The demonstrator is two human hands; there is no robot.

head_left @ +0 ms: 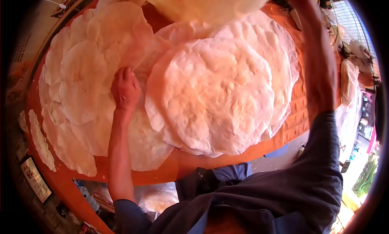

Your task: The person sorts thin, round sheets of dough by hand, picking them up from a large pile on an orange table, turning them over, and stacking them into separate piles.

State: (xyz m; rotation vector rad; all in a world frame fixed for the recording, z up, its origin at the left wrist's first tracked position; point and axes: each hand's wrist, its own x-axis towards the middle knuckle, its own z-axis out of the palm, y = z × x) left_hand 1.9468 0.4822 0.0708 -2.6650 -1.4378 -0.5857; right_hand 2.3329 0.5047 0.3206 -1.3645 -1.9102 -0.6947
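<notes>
My left hand [125, 89] is closed, its fingers pinched on the edge of a thin flatbread [142, 57] among the overlapping sheets at the left. A large round flatbread [219, 96], pale and blistered, lies to the right of that hand on top of other flatbreads. Another flatbread [206, 5], smeared by motion, hangs over the far side at the top edge of the view. My right forearm [320, 64] reaches up along the right side and is blurred; the hand itself lies beyond the top edge. More flatbreads [79, 84] spread over the left of the table.
An orange cover [156, 175] lies over the table, its near edge just in front of my body. Below stand a wicker basket [104, 202] and a clear plastic bag [158, 199]. Bagged items [349, 82] line the right side. A framed card [36, 179] is at the lower left.
</notes>
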